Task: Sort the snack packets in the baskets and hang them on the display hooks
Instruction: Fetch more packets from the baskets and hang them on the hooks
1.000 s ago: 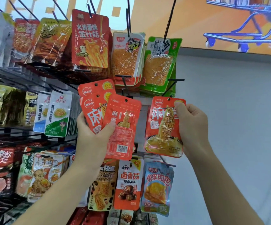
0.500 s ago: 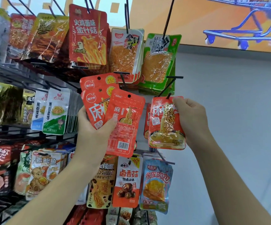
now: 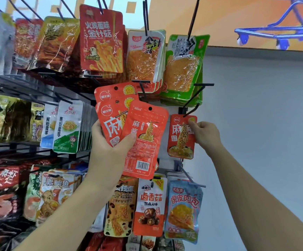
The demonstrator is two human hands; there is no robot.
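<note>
My left hand [image 3: 109, 149] grips a fan of three orange-red noodle snack packets [image 3: 143, 140], with the front one showing its barcode. My right hand [image 3: 206, 135] pinches the upper right edge of a matching orange packet [image 3: 180, 137]. That packet hangs from the black display hook [image 3: 192, 109] at the rack's right end, with the hook tip at its top edge.
The wire rack holds rows of hanging snack packets: red and green ones above [image 3: 182, 69], white ones to the left [image 3: 67, 127], a blue packet [image 3: 184, 211] and an orange mushroom packet [image 3: 149, 207] below. A grey wall [image 3: 265, 124] lies to the right.
My right hand has carried its orange packet up and onto the hook, and its grip has shifted from the packet's side to the top corner. My left hand stays holding its packets.
</note>
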